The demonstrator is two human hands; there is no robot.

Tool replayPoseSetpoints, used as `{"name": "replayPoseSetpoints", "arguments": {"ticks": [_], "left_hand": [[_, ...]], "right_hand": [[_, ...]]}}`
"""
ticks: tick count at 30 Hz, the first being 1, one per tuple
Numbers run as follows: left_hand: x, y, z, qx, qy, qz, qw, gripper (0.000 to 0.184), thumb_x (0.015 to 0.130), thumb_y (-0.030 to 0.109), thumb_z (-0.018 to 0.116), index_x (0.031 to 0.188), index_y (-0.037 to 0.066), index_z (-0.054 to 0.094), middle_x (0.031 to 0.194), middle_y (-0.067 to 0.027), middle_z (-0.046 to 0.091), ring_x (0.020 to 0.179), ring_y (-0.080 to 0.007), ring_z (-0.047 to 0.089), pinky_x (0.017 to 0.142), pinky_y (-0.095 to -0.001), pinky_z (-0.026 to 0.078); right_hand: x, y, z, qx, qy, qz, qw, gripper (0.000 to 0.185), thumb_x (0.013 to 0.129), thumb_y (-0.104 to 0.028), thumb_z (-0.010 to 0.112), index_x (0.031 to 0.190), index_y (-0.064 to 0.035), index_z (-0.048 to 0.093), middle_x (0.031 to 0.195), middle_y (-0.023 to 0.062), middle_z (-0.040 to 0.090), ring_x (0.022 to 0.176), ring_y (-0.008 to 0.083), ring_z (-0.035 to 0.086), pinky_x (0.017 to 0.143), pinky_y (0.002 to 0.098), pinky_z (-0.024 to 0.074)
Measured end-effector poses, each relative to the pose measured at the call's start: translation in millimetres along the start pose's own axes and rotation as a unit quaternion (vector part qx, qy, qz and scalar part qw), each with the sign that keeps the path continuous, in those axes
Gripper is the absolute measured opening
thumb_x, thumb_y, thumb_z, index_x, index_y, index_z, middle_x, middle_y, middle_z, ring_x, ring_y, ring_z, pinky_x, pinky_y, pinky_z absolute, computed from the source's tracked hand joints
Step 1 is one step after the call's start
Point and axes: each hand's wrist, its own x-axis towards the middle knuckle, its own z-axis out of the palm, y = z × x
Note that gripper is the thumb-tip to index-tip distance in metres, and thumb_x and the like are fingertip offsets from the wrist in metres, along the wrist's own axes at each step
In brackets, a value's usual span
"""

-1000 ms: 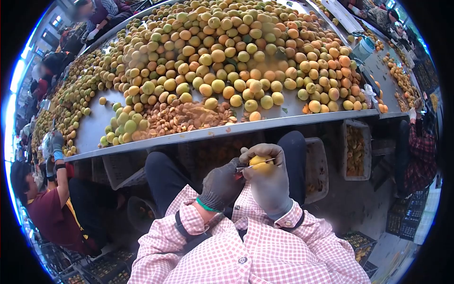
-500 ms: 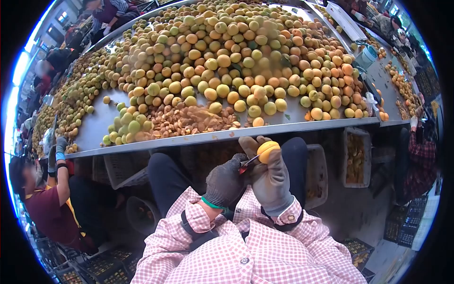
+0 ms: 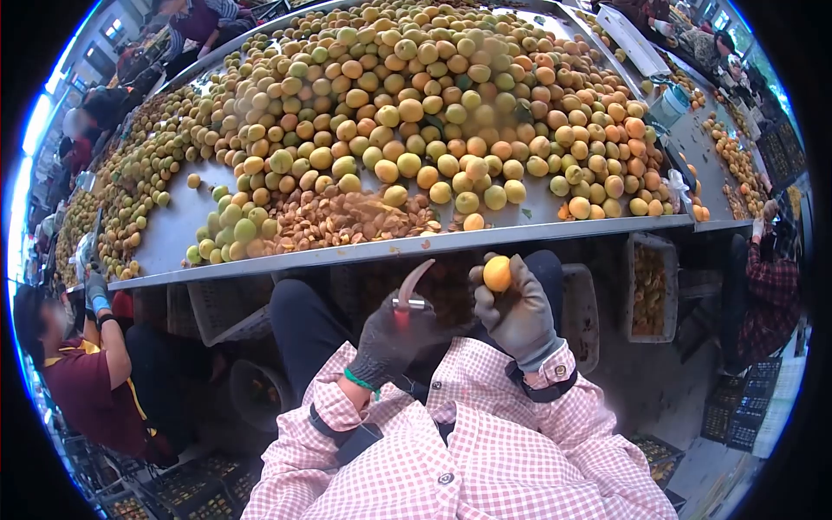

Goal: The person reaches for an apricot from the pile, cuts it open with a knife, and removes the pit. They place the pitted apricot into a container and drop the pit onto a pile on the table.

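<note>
My left hand [image 3: 392,340], in a dark knit glove, is closed around the red handle of a knife with a curved blade [image 3: 412,282] pointing up. My right hand [image 3: 527,322], in a grey glove, grips a yellow-orange apricot [image 3: 497,274] between thumb and fingers. The blade and the fruit are apart, both above my lap and just short of the table edge. Past that edge lies a heap of brown apricot pits [image 3: 347,220], with a large pile of apricots [image 3: 407,111] behind it.
The metal table's raised rim [image 3: 381,252] runs across in front of me. Under it stand a pale crate [image 3: 227,303] and a crate of fruit pieces [image 3: 652,286]. A co-worker in a maroon shirt [image 3: 87,394] sits at left, another in a plaid shirt [image 3: 771,277] at right.
The knife has come away from the apricot, and its blade now points upward. My hands have moved apart, the right one shifting slightly rightward with the apricot.
</note>
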Motion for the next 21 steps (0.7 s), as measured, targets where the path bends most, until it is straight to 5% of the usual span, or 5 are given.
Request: {"name": "replayPoseSetpoints", "arguments": {"ticks": [6, 14, 16, 19, 21], "left_hand": [[14, 34, -5, -0.062, -0.035, 0.060, 0.996, 0.047, 0.078, 0.003, 0.072, 0.122, 0.004, 0.055, 0.103, -0.0041, 0.059, 0.095, -0.0130, 0.056, 0.087, -0.0276, 0.045], [15, 31, -4, 0.039, -0.077, 0.133, 0.987, 0.065, 0.069, 0.026, 0.083, 0.120, 0.010, 0.047, 0.111, -0.0110, 0.061, 0.099, -0.0230, 0.064, 0.081, -0.0332, 0.051], [16, 29, -5, 0.054, -0.077, 0.179, 0.979, 0.069, 0.068, 0.029, 0.083, 0.122, 0.010, 0.045, 0.113, -0.0112, 0.060, 0.100, -0.0249, 0.064, 0.082, -0.0338, 0.051], [16, 28, -8, 0.084, -0.075, 0.190, 0.975, 0.077, 0.065, 0.034, 0.084, 0.125, 0.011, 0.043, 0.114, -0.0113, 0.060, 0.103, -0.0284, 0.063, 0.083, -0.0344, 0.051], [16, 32, -9, 0.101, -0.064, 0.232, 0.965, 0.079, 0.064, 0.039, 0.084, 0.126, 0.011, 0.045, 0.107, -0.0119, 0.063, 0.099, -0.0301, 0.064, 0.081, -0.0347, 0.052]], "right_hand": [[3, 24, 5, -0.155, 0.084, 0.010, 0.984, 0.036, 0.098, -0.038, 0.039, 0.094, -0.0062, 0.057, 0.082, 0.0057, 0.056, 0.053, 0.0099, 0.045, 0.043, 0.0179, 0.0317], [-3, 38, 0, -0.208, 0.068, 0.023, 0.975, 0.030, 0.101, -0.028, 0.034, 0.097, -0.0070, 0.055, 0.089, 0.0052, 0.053, 0.079, 0.0140, 0.054, 0.068, 0.0275, 0.0485], [-2, 36, 0, -0.618, -0.035, -0.242, 0.747, 0.020, 0.096, -0.017, 0.040, 0.098, -0.0032, 0.055, 0.090, 0.0109, 0.054, 0.083, 0.0230, 0.056, 0.075, 0.0319, 0.0467], [-8, 31, 7, -0.720, -0.062, -0.312, 0.617, 0.016, 0.087, -0.008, 0.049, 0.099, -0.0008, 0.055, 0.092, 0.0154, 0.054, 0.088, 0.0310, 0.055, 0.080, 0.0365, 0.0448], [-14, 31, 16, -0.698, -0.054, -0.273, 0.660, 0.019, 0.084, -0.008, 0.052, 0.101, -0.0009, 0.055, 0.096, 0.0157, 0.055, 0.091, 0.0323, 0.056, 0.082, 0.0376, 0.0451]]}}
